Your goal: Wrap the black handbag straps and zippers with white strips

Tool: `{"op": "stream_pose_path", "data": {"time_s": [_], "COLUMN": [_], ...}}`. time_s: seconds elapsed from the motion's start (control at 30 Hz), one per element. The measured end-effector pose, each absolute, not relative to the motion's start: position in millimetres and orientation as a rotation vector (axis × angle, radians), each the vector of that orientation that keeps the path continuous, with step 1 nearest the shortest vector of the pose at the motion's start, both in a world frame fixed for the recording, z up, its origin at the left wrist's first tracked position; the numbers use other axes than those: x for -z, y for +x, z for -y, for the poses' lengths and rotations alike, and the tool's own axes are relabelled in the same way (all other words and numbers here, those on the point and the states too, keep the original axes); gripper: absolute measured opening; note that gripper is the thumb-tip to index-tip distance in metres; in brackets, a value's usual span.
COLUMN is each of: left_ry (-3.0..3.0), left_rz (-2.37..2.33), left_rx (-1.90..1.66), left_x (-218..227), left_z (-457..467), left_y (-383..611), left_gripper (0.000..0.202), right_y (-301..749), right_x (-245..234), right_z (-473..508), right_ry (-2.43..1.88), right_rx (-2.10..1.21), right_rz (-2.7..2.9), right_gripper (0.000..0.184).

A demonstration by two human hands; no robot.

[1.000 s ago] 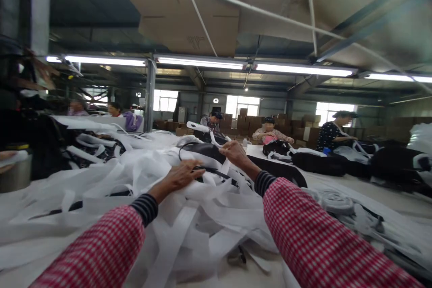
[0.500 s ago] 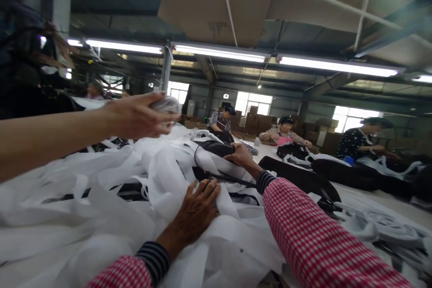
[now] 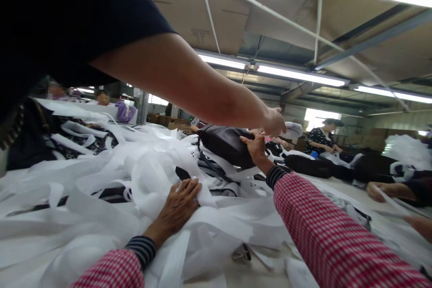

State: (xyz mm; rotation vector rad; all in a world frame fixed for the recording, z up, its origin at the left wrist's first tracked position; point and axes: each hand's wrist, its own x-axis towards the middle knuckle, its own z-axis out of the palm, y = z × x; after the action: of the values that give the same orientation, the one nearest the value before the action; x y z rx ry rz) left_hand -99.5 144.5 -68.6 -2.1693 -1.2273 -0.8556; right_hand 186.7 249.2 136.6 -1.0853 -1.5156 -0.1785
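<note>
Bag [image 3: 224, 146], black, over white strips [image 3: 148, 162], pinched at its right end by fingers of the right hand [image 3: 255, 146]; looks soft, fairly light, easiest gripped there. Against nearer strips: left hand [image 3: 178, 207], flat, fingers close together.

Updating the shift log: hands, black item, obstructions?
Left hand resting on white strips. Right hand holding black item. Co-worker's arm across the view.

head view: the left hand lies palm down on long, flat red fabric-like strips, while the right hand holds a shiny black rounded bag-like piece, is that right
Only the colour is wrong: in the head view, the long, flat fabric-like strips under the left hand are white, not red. The right hand does hold the shiny black rounded bag-like piece.
</note>
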Motion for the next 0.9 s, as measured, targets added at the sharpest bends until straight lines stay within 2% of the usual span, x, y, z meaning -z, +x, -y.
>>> {"op": "stream_pose_path", "data": {"time_s": [0.1,0.2,0.4,0.6,0.9], "left_ry": [-2.178,-2.212,-2.327,-2.365,-2.356], "left_rz": [1.194,1.188,1.240,1.276,1.310], "left_rx": [0.847,0.850,0.861,0.818,0.843], "left_x": [69.0,67.6,62.5,61.6,60.1], "left_z": [-147.3,-146.8,-143.3,-142.6,-142.0], "left_y": [-102.1,-104.3,-106.4,-106.8,-105.9], "left_gripper": [0.048,0.046,0.043,0.043,0.040], "right_y": [181.2,158.7,153.7,208.0,259.1], "right_x": [-121.4,-129.5,-177.8,-215.0,-306.5], "right_z": [-221.8,-189.5,-145.4,-133.1,-111.6], "right_ry": [-1.098,-0.962,-0.781,-0.801,-0.703], "right_rx": [0.129,0.174,0.389,0.321,0.508], "right_rz": [1.433,1.468,1.535,1.359,1.230], "right_gripper": [0.030,0.022,0.011,0.012,0.016]}}
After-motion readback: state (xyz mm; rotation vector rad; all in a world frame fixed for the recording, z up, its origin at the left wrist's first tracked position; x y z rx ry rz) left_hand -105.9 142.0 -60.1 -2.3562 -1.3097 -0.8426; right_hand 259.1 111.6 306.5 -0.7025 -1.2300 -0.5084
